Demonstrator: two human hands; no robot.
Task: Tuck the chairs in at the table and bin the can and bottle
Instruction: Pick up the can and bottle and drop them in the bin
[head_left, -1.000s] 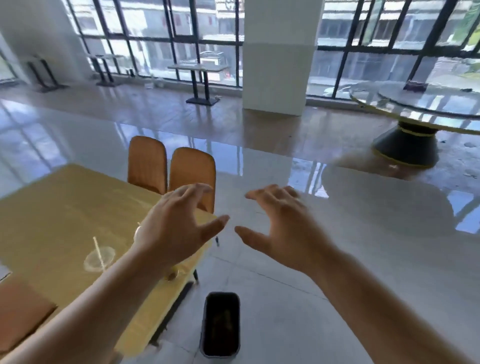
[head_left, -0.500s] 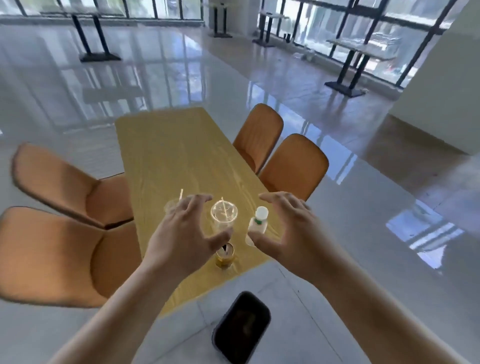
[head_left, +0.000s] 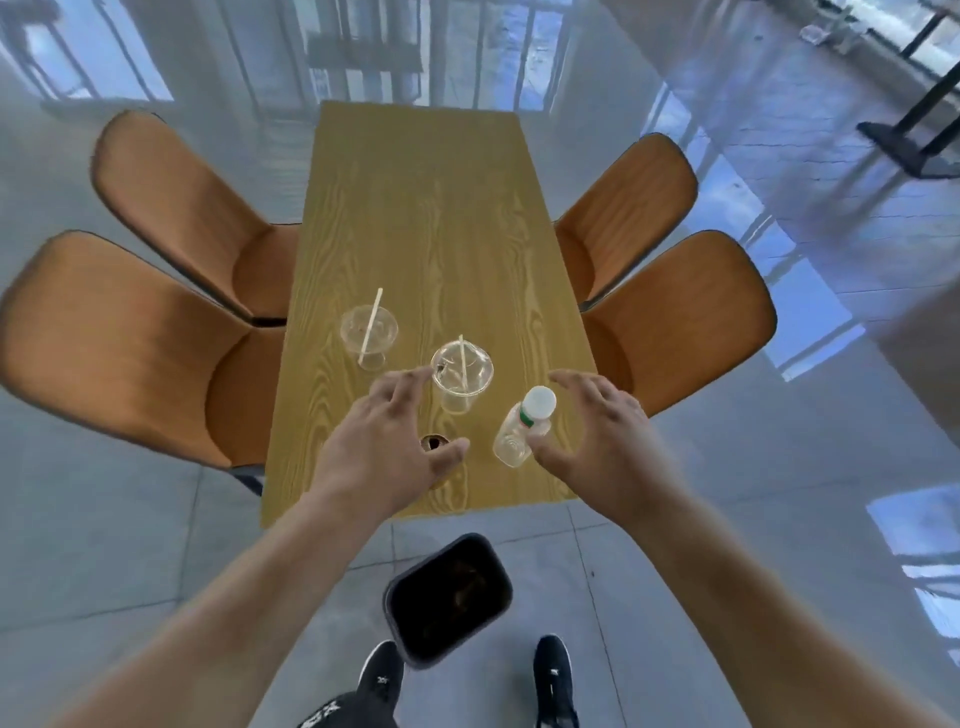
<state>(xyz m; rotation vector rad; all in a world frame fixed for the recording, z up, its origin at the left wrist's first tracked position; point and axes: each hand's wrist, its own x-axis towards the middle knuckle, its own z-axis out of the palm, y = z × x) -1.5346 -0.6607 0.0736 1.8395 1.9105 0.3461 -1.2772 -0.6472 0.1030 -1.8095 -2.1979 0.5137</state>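
Taking the table (head_left: 431, 218) as the landmark and going left to right: 2 chairs (head_left: 130, 332) stand off its left edge, pulled out so their seats show, and 2 more sit off its right edge, closer in but in my judgement not fully tucked. On the table's near end stand 2 clear cups (head_left: 369, 330), each with a straw, 1 can (head_left: 435, 443) and 1 bottle (head_left: 522, 426).

The left hand (head_left: 384, 452) hovers over the near end with fingers spread and empty; the can sits just right of its thumb, mostly hidden beneath it, upright with its opened top showing. The bottle stands near the table's right edge, its long axis upright and leaning slightly in this view, white cap on top. The right hand (head_left: 602, 441) is open, fingers apart, curved around the bottle's right side, thumb just beside its base. Each hand is nearer its own item.

1 dark bin (head_left: 447, 597) waits on the floor below the table's near edge.
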